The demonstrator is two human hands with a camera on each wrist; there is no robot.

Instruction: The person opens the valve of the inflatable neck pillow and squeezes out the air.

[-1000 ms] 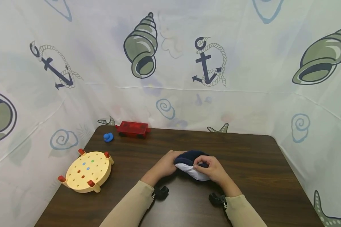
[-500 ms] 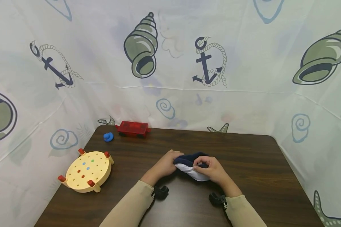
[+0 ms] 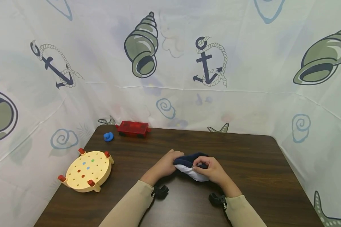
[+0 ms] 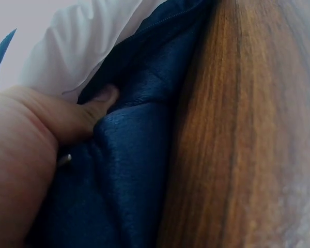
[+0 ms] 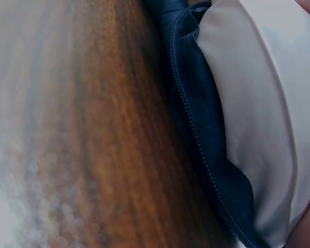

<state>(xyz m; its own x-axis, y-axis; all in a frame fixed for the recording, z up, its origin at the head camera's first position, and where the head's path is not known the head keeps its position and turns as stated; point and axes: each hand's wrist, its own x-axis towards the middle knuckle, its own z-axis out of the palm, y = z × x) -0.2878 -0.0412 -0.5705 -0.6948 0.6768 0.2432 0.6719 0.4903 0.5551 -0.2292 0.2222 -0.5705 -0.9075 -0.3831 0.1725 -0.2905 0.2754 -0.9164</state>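
A navy zippered fabric cover (image 3: 184, 160) with white cloth (image 3: 191, 173) showing in its opening rests on the dark wooden table. My left hand (image 3: 168, 163) grips its left end. In the left wrist view the thumb (image 4: 101, 103) presses into the navy cover (image 4: 137, 155) beside the white cloth (image 4: 82, 46); the other fingers are hidden. My right hand (image 3: 211, 168) pinches at the right side of the opening with thumb and index finger; whether they hold zip or cloth I cannot tell. The zip (image 5: 188, 111) runs along the cover's edge in the right wrist view.
A round yellow pegboard toy (image 3: 88, 171) with red-tipped legs lies at the table's left. Farther back are a small blue duck-like toy (image 3: 108, 136) and a red toy wagon (image 3: 133, 128). A sea-patterned curtain (image 3: 182, 104) surrounds the table (image 3: 244, 176).
The navy top of the cover sits slightly lower than a second ago. Both hands stay almost still in the same places.
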